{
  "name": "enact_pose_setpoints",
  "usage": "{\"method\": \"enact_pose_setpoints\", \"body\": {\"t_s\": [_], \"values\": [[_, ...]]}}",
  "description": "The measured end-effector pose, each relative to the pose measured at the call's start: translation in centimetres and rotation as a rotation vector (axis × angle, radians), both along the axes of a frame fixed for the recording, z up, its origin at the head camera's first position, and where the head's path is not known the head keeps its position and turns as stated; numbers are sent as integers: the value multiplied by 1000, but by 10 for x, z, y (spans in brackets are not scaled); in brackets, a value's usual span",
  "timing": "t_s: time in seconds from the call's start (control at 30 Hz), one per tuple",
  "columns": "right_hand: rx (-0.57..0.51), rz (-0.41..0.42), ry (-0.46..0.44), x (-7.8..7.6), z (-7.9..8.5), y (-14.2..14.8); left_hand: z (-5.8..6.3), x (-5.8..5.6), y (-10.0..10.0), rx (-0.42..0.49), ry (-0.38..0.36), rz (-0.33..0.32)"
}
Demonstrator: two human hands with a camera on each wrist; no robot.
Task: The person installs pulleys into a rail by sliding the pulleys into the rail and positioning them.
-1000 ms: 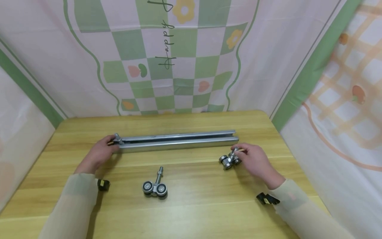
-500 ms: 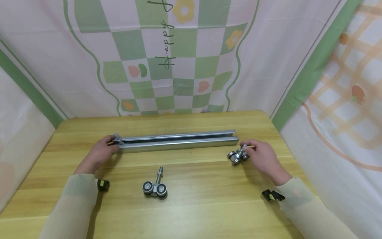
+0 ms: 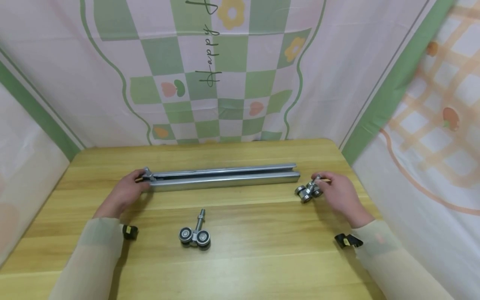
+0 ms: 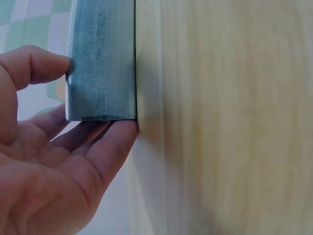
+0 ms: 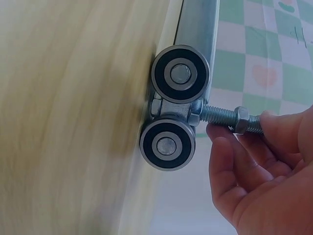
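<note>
A galvanised C-shaped steel rail (image 3: 225, 182) lies across the table, its slot facing up. My left hand (image 3: 127, 191) holds its left end; in the left wrist view the thumb (image 4: 46, 66) is at the upper edge and fingers wrap the end. A bolt (image 3: 147, 171) stands up from the slot beside those fingertips. My right hand (image 3: 339, 193) pinches the threaded bolt of a wheeled hanger roller (image 5: 180, 73) just off the rail's right end, bolt up and wheels down, close over the table. Another hanger roller (image 3: 195, 237) lies nearer the front, its bolt pointing away.
The wooden table (image 3: 262, 258) ends at a patterned cloth wall (image 3: 232, 83) at the back. More cloth hangs at both sides. Each wrist wears a black strap piece (image 3: 130, 232).
My right hand has carried its hanger roller to the right and slightly back, away from the rail's end. The left hand, the rail and the front roller have stayed still.
</note>
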State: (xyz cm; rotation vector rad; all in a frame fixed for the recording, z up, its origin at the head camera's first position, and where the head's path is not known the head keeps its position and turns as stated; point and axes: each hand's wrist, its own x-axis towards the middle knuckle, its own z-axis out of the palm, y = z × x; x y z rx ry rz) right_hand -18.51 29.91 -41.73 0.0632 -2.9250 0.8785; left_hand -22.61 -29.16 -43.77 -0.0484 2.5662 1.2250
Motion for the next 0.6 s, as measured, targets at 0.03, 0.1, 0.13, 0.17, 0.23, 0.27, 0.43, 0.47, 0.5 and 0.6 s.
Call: {"method": "enact_pose_setpoints", "body": {"t_s": [0.03, 0.1, 0.13, 0.17, 0.23, 0.27, 0.43, 0.47, 0.5, 0.6], "values": [[-3, -7, -3, -1, 0, 2, 0, 0, 0, 2, 0, 1], [-2, -18, -5, -3, 0, 4, 0, 0, 0, 5, 1, 3], [0, -24, -4, -3, 0, 6, 1, 0, 0, 8, 0, 4], [0, -29, -2, -4, 0, 8, 1, 0, 0, 10, -1, 5], [-4, -36, 4, -5, -1, 10, 1, 0, 0, 12, -2, 4], [-8, -38, 5, -5, -1, 12, 1, 0, 0, 14, -2, 5], [-25, -42, 20, -8, -1, 20, 1, 0, 0, 14, -1, 3], [-27, -43, 24, -9, -2, 22, 1, 0, 0, 12, -2, 3], [-25, -44, 30, -10, -2, 23, 1, 0, 0, 8, -3, 1], [-18, -53, 38, -12, -3, 27, 1, -1, 0, -1, -10, 1]]}}
